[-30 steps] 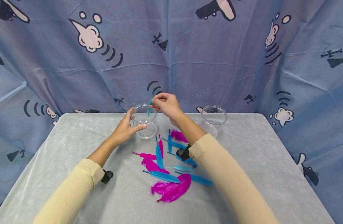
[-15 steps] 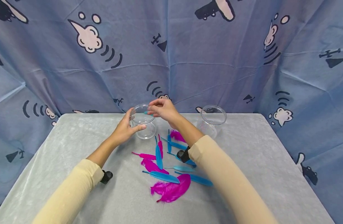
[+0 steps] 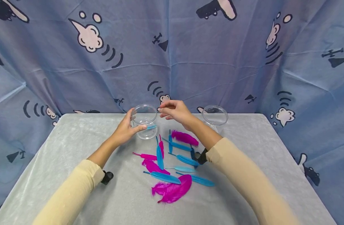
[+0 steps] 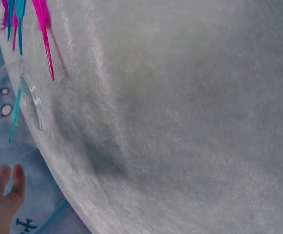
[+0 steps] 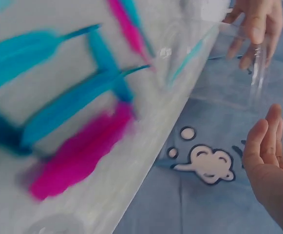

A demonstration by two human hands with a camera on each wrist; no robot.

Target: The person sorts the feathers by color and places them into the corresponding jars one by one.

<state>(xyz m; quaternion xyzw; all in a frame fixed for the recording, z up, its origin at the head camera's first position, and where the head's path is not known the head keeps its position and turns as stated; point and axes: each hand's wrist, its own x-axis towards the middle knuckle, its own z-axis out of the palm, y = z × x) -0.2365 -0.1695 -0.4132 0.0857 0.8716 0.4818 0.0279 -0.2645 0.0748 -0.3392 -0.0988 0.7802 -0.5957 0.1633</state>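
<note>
My left hand grips the left clear plastic cup by its side, thumb in front and fingers behind. Inside that cup a slim turquoise feather leans at a slant; it shows through the wall in the right wrist view too. Just right of the rim, my right hand hangs in the air with fingers loosely bent and nothing between them. Below the hands, several blue feathers and magenta feathers lie scattered on the table, some overlapping.
A second clear plastic cup stands at the back right, partly hidden behind the right forearm. The grey cloth-covered table ends at its back edge before a blue patterned curtain.
The right hand lowered the turquoise feather into the left cup, let go of it and moved right, off the rim. The left hand stayed on the cup.
</note>
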